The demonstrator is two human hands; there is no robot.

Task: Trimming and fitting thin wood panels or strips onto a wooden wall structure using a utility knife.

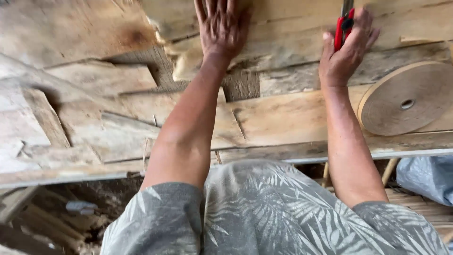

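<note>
My left hand (221, 26) lies flat, palm down, fingers spread, on a pale wooden plank (292, 21) at the far side of the rough workbench. My right hand (347, 52) grips a red-handled utility knife (343, 26), held upright against the same plank; its blade end runs out of the top of the frame. A large flat roll of tan banding tape (406, 97) with a small centre hole lies on the bench just right of my right wrist.
The bench (94, 123) is built of uneven, overlapping weathered boards with gaps and a raised front edge. Below it are scrap wood pieces (52, 222) at left and a grey plastic sheet (427, 177) at right. My leaf-patterned shirt fills the bottom.
</note>
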